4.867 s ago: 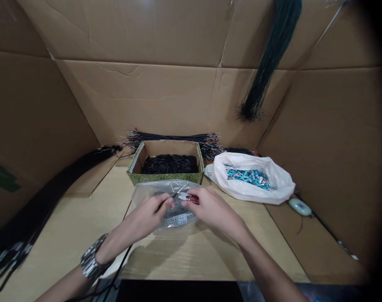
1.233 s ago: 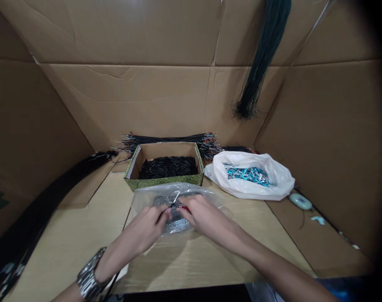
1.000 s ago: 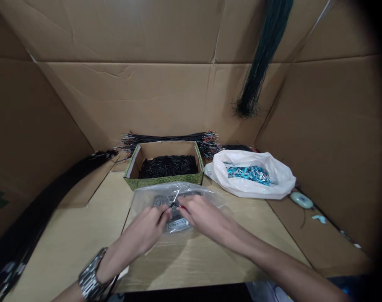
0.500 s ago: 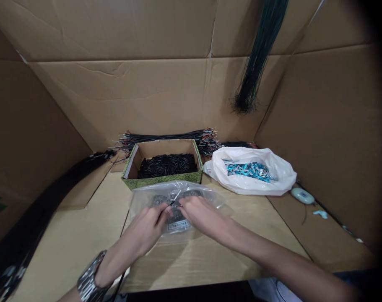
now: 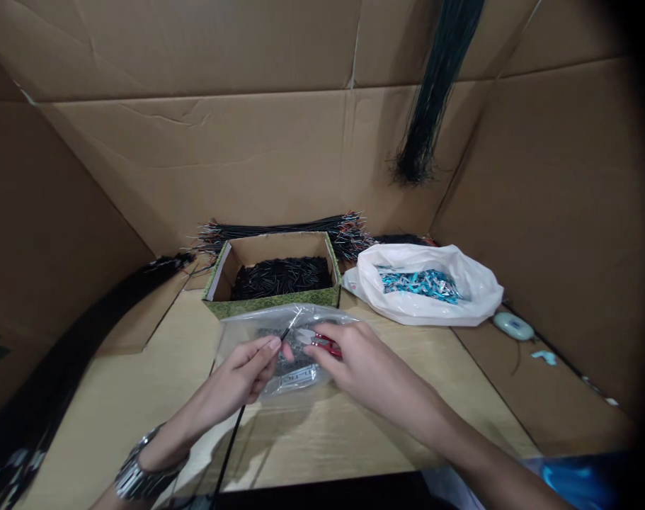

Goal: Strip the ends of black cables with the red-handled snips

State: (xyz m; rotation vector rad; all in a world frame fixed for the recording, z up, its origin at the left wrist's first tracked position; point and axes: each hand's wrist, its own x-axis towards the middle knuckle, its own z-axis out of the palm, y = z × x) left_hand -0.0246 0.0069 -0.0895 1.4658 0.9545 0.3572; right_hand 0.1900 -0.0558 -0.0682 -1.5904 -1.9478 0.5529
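Note:
Between thumb and fingertips, my left hand pinches a black cable; its tip points up past the fingers and its length runs down to the table's front edge. My right hand is closed around small red-handled snips, whose pale blades point left, just beside the cable's tip. Beneath both hands lies a clear plastic bag of small dark pieces with a printed label. A metal band is on my left wrist.
Behind the bag stands a green-sided box of short black pieces. To its right is a white bag of blue and silver bits. Black cable bundles lie behind and at the left; dark strands hang above.
My hands have drawn slightly apart. The red snips now show in my right hand, and more of the black cable shows below my left hand.

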